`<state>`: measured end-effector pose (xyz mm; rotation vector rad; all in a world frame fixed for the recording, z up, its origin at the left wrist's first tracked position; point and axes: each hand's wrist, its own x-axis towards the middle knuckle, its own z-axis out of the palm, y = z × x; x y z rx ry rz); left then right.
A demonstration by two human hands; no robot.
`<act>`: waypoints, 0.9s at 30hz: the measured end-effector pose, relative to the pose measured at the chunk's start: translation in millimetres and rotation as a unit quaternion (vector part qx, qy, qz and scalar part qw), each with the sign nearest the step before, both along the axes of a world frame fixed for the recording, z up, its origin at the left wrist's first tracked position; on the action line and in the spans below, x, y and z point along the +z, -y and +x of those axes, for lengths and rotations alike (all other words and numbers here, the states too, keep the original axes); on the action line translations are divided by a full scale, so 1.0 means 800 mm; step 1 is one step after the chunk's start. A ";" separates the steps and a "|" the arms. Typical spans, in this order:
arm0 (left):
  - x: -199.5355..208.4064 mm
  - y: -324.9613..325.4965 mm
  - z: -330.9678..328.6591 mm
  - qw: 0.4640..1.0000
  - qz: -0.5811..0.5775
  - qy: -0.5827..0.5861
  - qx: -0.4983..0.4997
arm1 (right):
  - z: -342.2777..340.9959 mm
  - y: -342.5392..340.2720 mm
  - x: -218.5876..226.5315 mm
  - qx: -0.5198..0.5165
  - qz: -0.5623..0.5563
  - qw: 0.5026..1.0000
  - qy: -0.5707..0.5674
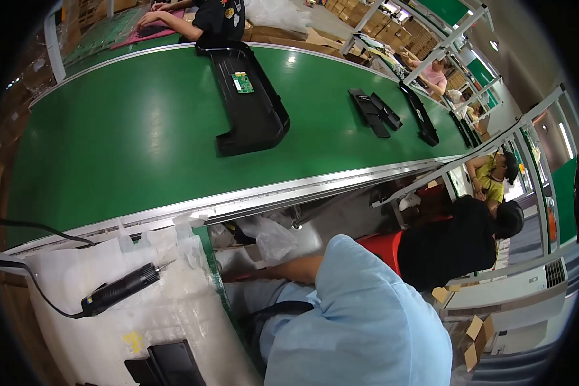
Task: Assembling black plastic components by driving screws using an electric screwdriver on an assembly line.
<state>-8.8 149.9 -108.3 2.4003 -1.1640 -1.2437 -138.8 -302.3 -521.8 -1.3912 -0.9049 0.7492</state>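
Observation:
Neither of my hands shows in the head view. A light blue sleeve (367, 315) fills the lower middle. From behind it a bare forearm (293, 270) reaches left, low beside the bench; its hand cannot be made out. Left of the sleeve is a workbench covered in whitish wrap (193, 309). On it lies a black corded electric screwdriver (121, 291), its bit pointing up and right. Black plastic parts (174, 363) lie at the bench's lower edge, partly cut off.
A green conveyor belt (141, 135) crosses beyond the bench. It carries a long black housing (251, 103) with a green circuit board (242, 82) and other black parts (374, 112). A clear plastic bag (267, 238) lies below. Co-workers sit right, including one in black (441, 244).

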 end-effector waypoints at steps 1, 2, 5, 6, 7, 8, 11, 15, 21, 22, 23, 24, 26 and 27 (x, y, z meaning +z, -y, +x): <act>-0.007 0.005 -0.002 1.000 0.000 -0.003 -0.006 | -0.003 -0.002 0.004 -0.035 -0.009 0.999 -0.015; -0.017 0.011 -0.004 1.000 0.000 -0.005 -0.010 | -0.015 0.007 0.009 -0.069 -0.017 0.997 -0.028; -0.054 0.020 -0.024 1.000 0.002 -0.010 0.006 | -0.153 0.016 0.042 -0.143 -0.039 0.987 -0.068; -0.066 0.025 -0.029 1.000 0.002 -0.014 0.002 | -0.154 0.016 0.049 -0.177 -0.048 0.980 -0.083; -0.076 0.030 -0.034 1.000 0.003 -0.019 -0.003 | -0.139 0.016 0.045 -0.211 -0.055 0.971 -0.098; -0.087 0.031 -0.041 1.000 0.005 -0.022 -0.005 | -0.143 0.016 0.047 -0.242 -0.061 0.962 -0.113; -0.100 0.040 -0.054 0.999 0.018 -0.030 -0.034 | -0.035 -0.041 -0.008 -0.354 -0.069 0.920 -0.156; -0.119 0.043 -0.081 0.999 0.021 -0.027 -0.023 | -0.062 -0.001 0.051 -0.454 -0.091 0.866 -0.191; -0.122 0.042 -0.099 0.999 0.033 -0.015 -0.027 | -0.040 -0.011 0.030 -0.421 -0.079 0.864 -0.263; -0.123 0.040 -0.104 0.999 0.034 -0.011 -0.021 | -0.022 -0.036 0.041 -0.485 -0.257 0.790 -0.272; -0.124 0.039 -0.108 0.999 0.037 -0.007 -0.015 | -0.005 -0.058 0.063 -0.531 -0.423 0.683 -0.269; -0.123 0.040 -0.112 0.999 0.039 -0.004 -0.013 | 0.005 -0.065 0.077 -0.560 -0.571 0.544 -0.256; -0.122 0.044 -0.117 0.999 0.042 -0.001 -0.014 | 0.011 -0.039 0.091 -0.518 -0.558 0.626 -0.169; -0.122 0.045 -0.119 0.999 0.044 0.000 -0.014 | 0.015 -0.017 0.100 -0.465 -0.539 0.698 -0.083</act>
